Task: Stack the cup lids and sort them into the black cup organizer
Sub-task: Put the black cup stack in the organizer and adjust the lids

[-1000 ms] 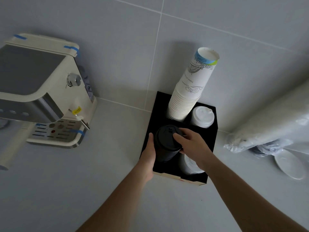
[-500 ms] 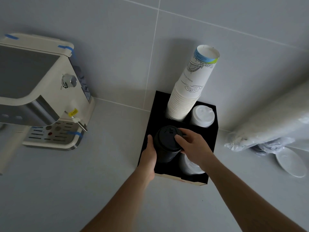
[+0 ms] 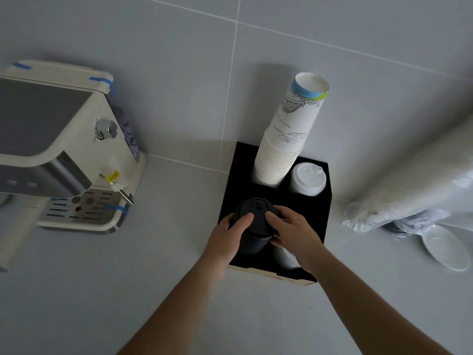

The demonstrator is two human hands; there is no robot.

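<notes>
Fingers of left hand (image 3: 226, 238) and right hand (image 3: 291, 230) curled, clasping black lid stack (image 3: 256, 224); organizer (image 3: 304, 219) beneath.

We have one head view, looking steeply down and forward, close over the organizer (image 3: 275, 201) against the wall (image 3: 179, 73).

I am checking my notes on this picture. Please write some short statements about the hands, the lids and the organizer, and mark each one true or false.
1. Both hands hold the stack of black lids. True: the left hand and the right hand grip it from either side.
2. The paper cups stand in the black organizer. True.
3. The white lids stand left of the paper cups. False: they stand to the right of them.
4. The coffee machine is to the right of the organizer. False: it is to the left.
5. A white saucer lies at the right. True.
</notes>
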